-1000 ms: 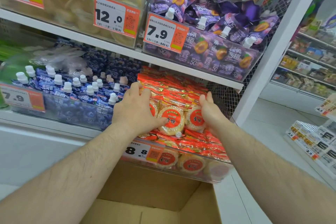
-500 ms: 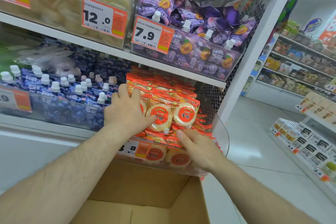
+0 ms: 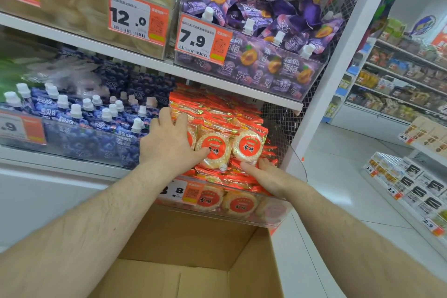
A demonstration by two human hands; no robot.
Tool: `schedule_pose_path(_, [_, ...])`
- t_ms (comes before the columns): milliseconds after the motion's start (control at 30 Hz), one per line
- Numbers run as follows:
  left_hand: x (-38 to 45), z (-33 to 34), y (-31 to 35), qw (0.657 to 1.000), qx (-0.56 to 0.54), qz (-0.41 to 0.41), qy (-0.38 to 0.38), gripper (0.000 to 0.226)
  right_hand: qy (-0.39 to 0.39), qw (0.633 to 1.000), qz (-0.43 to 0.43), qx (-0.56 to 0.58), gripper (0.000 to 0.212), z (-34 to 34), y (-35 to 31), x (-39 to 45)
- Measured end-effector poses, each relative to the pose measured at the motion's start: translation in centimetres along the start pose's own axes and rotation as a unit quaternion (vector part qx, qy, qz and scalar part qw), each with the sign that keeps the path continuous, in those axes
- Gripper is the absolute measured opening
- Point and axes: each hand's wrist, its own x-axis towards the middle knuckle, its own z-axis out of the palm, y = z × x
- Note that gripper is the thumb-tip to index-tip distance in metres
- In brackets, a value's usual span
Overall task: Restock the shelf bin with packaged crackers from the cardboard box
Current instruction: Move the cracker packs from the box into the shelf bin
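Red "雪饼" cracker packs [image 3: 212, 150] under both hands [image 3: 169, 145]; tag [image 3: 180, 191] ".8".

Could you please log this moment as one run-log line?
phase: tidying stock | left hand: flat on upright red-and-gold cracker packets | right hand: on lower packets, clear plastic shelf bin | brown cardboard box: open below

Cracker packs [image 3: 219, 150] piled in shelf bin [image 3: 278, 215], cardboard box [image 3: 193, 244] below at six o'clock, spouted pouches [image 3: 84, 118] at nine o'clock, pouch bin [image 3: 251, 60] at twelve.
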Motion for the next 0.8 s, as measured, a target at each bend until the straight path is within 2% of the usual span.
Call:
schedule_pose_path(133, [-0.1,0.0,0.0,1.000,0.002,0.000,0.002,0.090,-0.049,0.999,0.001,0.014,0.119,-0.9,-0.2,-0.5])
schedule_pose_path(167, [-0.1,0.0,0.0,1.000,0.000,0.000,0.003,0.090,-0.018,1.000,-0.003,0.013,0.111,-1.2,-0.2,-1.1])
schedule_pose_path(233, [-0.1,0.0,0.1,1.000,-0.007,0.002,0.003,0.092,0.142,0.988,-0.039,-0.056,0.077,-0.5,-0.2,-3.0])
schedule_pose_path(300, [-0.1,0.0,0.0,1.000,-0.015,0.002,0.005,0.094,0.312,0.922,-0.151,-0.170,0.051,2.1,-0.2,-5.8])
schedule_pose_path(367, [0.0,0.0,-0.1,1.000,-0.020,0.001,0.004,0.095,0.368,0.864,-0.245,-0.242,0.043,4.6,-0.1,-7.7])
schedule_pose_path(467, [0.0,0.0,0.0,1.000,-0.027,0.001,-0.001,0.097,0.386,0.836,-0.257,-0.292,0.035,5.7,0.3,-7.9])
schedule_pose_path(567, [0.2,-0.1,-0.2,0.999,-0.051,0.005,0.001,0.096,0.392,0.836,-0.251,-0.292,0.033,5.3,0.1,-7.1])
schedule_pose_path(667, [0.4,-0.4,-0.5,0.995,-0.098,0.007,0.007,0.093,0.380,0.863,-0.218,-0.250,0.032,4.8,-0.1,-6.5])
schedule_pose_path(733, [0.6,-0.5,-0.6,0.992,-0.123,0.005,0.021,0.087,0.369,0.880,-0.194,-0.227,0.024,4.0,-0.4,-5.6])
schedule_pose_path(800, [0.8,-0.5,-0.7,0.991,-0.125,0.005,0.038,0.083,0.322,0.908,-0.161,-0.215,0.019,3.0,-0.9,-4.7])
